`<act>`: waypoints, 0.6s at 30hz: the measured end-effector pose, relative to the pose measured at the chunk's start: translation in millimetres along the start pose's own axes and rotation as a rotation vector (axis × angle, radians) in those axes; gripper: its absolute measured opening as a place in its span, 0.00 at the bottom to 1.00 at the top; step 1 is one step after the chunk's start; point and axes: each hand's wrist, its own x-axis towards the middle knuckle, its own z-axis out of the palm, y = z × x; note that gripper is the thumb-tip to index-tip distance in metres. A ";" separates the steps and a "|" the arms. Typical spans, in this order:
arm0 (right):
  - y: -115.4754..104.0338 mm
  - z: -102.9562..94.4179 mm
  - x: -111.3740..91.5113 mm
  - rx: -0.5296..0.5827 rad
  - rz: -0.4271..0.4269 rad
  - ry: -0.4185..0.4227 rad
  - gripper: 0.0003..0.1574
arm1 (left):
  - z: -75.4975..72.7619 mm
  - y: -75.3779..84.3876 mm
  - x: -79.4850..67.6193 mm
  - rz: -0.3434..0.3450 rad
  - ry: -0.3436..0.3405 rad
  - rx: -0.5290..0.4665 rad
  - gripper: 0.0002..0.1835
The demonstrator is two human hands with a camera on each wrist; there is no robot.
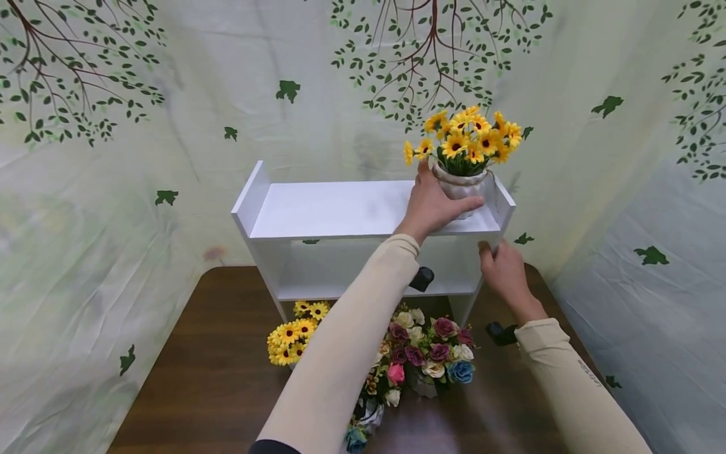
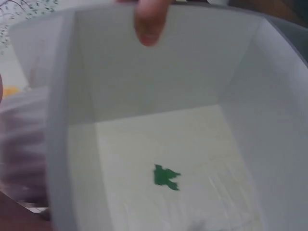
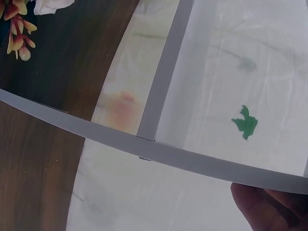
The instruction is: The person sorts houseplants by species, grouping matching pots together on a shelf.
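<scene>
On the right end of the white shelf unit's [image 1: 329,208] top board stands a whitish pot [image 1: 460,184] of yellow sunflower-like flowers [image 1: 471,140]. My left hand [image 1: 432,200] holds this pot, thumb across its front and fingers at its left side. In the left wrist view the pot [image 2: 24,144] is a blurred shape at the left edge, with a fingertip [image 2: 150,26] over the shelf's compartment. My right hand [image 1: 507,271] grips the front edge of the unit's right side panel, just below the top board. Part of that hand [image 3: 264,207] shows beside the panel in the right wrist view.
The unit stands on a dark wooden table [image 1: 187,378]. Before its foot are yellow flowers [image 1: 295,337] at the left and a pot of purple, cream and blue roses [image 1: 437,350]. Another flower pot [image 1: 371,416] is partly behind my left forearm. Leaf-printed cloth [image 1: 198,126] hangs behind.
</scene>
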 end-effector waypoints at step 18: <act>-4.0 -1.3 -2.5 0.005 0.039 -0.020 0.22 | -110.7 -105.2 -159.3 0.471 0.317 0.200 0.20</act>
